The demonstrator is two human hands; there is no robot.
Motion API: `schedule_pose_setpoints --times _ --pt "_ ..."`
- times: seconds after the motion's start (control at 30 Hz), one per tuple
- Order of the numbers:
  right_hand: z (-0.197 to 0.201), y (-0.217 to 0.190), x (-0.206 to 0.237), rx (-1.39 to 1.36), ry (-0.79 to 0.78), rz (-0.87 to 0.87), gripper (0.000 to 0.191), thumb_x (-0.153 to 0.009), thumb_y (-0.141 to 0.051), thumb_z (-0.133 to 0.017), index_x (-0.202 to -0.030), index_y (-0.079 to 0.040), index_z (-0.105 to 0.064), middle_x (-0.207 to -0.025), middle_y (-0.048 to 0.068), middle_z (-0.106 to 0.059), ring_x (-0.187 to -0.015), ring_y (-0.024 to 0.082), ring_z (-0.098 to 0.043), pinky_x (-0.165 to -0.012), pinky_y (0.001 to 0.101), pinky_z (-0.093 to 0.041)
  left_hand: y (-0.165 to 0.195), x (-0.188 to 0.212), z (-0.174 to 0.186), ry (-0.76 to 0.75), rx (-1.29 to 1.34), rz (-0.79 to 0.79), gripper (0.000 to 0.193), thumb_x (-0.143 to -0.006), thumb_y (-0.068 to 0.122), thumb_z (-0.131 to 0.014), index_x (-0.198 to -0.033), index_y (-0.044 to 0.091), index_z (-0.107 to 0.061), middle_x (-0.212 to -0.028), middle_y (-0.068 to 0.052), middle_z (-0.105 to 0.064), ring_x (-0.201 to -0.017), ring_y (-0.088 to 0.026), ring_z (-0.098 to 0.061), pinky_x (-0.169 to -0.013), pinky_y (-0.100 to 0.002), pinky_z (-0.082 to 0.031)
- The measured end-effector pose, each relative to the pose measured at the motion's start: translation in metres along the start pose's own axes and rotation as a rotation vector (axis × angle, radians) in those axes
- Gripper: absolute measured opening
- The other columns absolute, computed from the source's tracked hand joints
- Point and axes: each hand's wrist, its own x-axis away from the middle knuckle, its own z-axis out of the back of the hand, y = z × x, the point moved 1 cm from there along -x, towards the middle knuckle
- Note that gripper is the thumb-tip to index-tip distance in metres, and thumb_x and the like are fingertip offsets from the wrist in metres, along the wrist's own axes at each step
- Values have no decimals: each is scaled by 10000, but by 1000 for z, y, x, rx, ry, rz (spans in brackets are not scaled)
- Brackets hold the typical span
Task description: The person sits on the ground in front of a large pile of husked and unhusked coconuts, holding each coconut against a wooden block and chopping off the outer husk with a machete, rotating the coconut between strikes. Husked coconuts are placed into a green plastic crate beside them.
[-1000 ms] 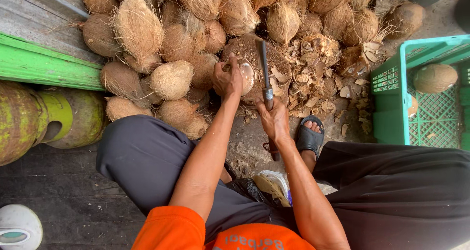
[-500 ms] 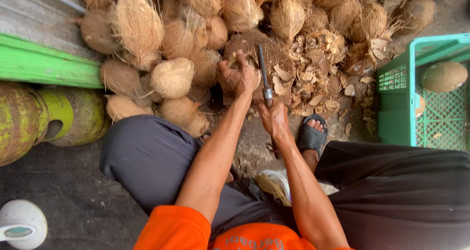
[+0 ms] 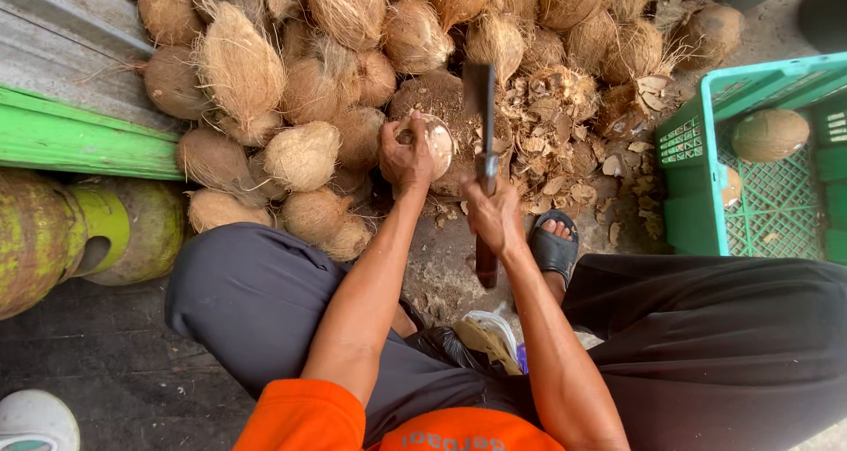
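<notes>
My left hand (image 3: 407, 158) grips a partly husked coconut (image 3: 434, 139) and holds it down on a brown husk-covered block (image 3: 445, 98). My right hand (image 3: 494, 214) is closed around the handle of a long dark cleaver (image 3: 483, 116). Its blade stands raised just right of the coconut, edge on to the camera. Both forearms reach forward between my knees in dark trousers.
A heap of fibrous brown coconuts (image 3: 304, 63) fills the ground ahead and to the left. Husk chips (image 3: 573, 151) litter the ground at the right. A green plastic crate (image 3: 697, 186) with one peeled coconut (image 3: 769, 133) stands at right. A green gas cylinder (image 3: 53, 239) lies at left.
The cleaver has lifted from beside the coconut to a raised position. My left hand has turned the coconut slightly on the block.
</notes>
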Motion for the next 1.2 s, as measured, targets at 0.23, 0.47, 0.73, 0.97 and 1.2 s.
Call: schedule_pose_setpoints --times 0.23,0.47,0.73,0.97,1.2 --pt "-22 33 -17 242 32 -82 325 -990 -288 -614 -722 -124 -529 -558 13 -531 -410 140 -453 -370 338 -416 -10 1 -11 72 -30 -24 573 -889 664 -582 -1090 128 -604 -1102 -105 -661 -993 -288 -651 -833 -454 -498" --pt "-11 31 -20 116 12 -102 268 -964 -321 -610 -775 -153 -521 -587 23 -528 -424 138 -482 -389 346 -437 -7 -14 1 96 -37 81 573 -886 648 -627 -1082 112 -686 -1106 -98 -718 -1006 -276 -666 -880 -430 -506" --pt "-13 33 -19 176 93 -101 313 -957 -361 -630 -776 -138 -506 -591 8 -530 -439 135 -500 -397 343 -460 -5 -3 3 161 -41 211 716 -830 686 -683 -1232 119 -513 -1199 -128 -560 -1059 -296 -561 -822 -468 -461" --pt "-10 25 -14 163 -64 -125 396 -977 -433 -634 -740 -130 -536 -560 10 -513 -405 125 -457 -374 333 -416 -27 -35 0 -21 -69 -101 469 -893 630 -573 -1006 187 -681 -989 -32 -735 -893 -210 -671 -781 -396 -517" --pt "-7 10 -16 73 16 8 413 -1006 -361 -627 -682 -135 -508 -523 -3 -527 -375 93 -473 -336 294 -418 -24 -42 -3 -176 -221 -144 566 -949 678 -433 -1086 199 -704 -956 -44 -755 -844 -224 -700 -794 -401 -568"
